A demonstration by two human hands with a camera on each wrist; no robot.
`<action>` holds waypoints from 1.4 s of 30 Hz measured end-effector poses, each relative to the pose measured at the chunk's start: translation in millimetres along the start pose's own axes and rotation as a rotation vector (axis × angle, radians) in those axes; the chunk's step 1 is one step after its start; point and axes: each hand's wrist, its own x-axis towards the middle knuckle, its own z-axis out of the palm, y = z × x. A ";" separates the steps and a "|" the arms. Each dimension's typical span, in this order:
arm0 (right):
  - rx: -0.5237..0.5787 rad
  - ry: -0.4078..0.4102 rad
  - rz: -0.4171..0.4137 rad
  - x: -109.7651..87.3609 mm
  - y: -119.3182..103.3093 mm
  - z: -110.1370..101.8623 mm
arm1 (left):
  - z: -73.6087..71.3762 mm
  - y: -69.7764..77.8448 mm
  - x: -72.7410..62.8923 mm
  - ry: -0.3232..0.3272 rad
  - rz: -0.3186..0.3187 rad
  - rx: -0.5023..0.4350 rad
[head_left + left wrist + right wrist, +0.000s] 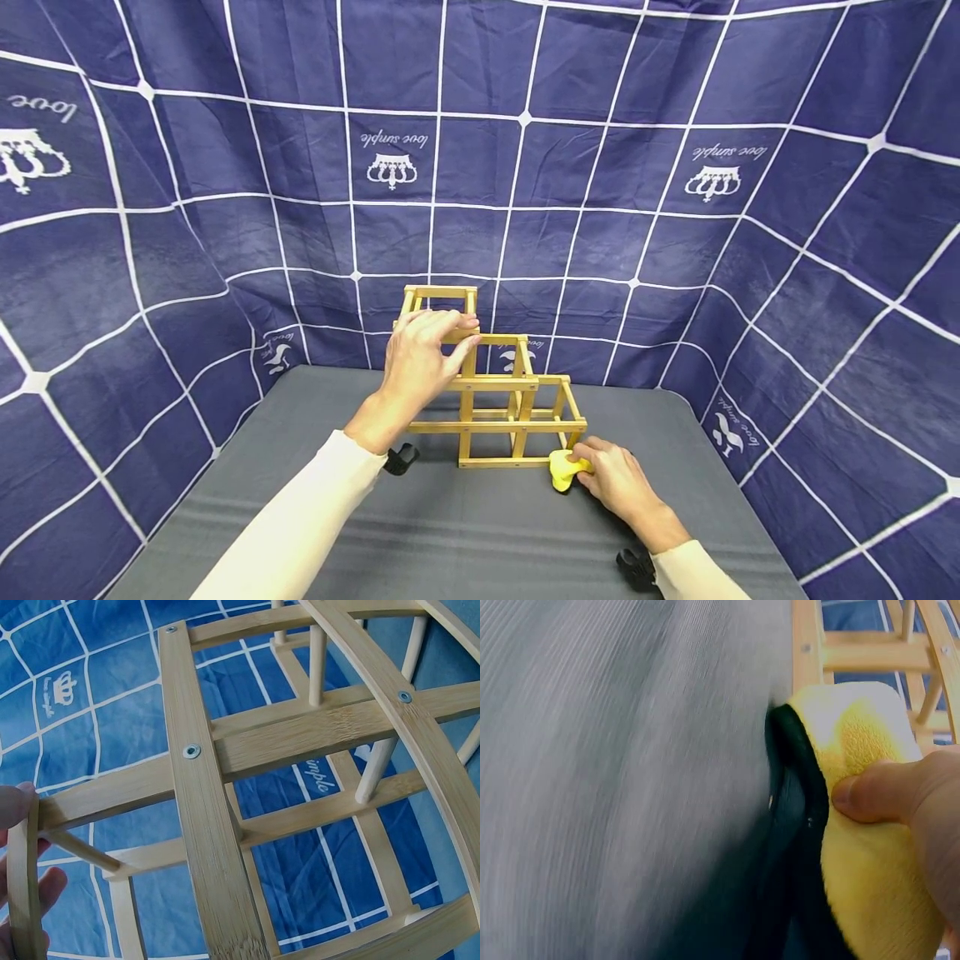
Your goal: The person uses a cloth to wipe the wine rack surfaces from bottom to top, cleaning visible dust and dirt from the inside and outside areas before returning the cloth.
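Observation:
A stepped wooden rack (498, 427) of slats and round dowels stands on the grey surface. My left hand (420, 354) grips it near the upper tier, on its left side. In the left wrist view, the thumb and fingertips (51, 889) show on both sides of a slat (24, 885). My right hand (615, 483) pinches a yellow cloth (564, 468) at the rack's lower right corner. Up close, the plush cloth (870, 877) has a dark edge, and the thumb (877, 793) presses on its yellow face. The fingers under the cloth are hidden.
A grey ribbed cover (420, 533) lies under the rack. Blue fabric with white grid lines (480, 167) hangs behind and at both sides. Black straps sit at the left wrist (402, 458) and the right wrist (636, 568).

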 end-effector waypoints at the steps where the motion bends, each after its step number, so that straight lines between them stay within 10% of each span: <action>1: 0.013 -0.001 0.000 2.8 -3.4 2.0 | -0.7 0.0 0.0 -0.003 -0.004 0.000; 25: 0.140 -0.003 -0.098 66.1 -115.2 64.8 | -0.7 3.9 -2.2 -0.049 -0.022 0.004; 35: 0.135 0.355 -0.230 72.4 -114.0 62.6 | -1.9 4.2 -1.6 -0.057 -0.024 0.009; 42: 0.029 0.208 -0.179 72.2 -122.3 69.5 | -3.3 3.1 -1.5 -0.056 -0.032 0.012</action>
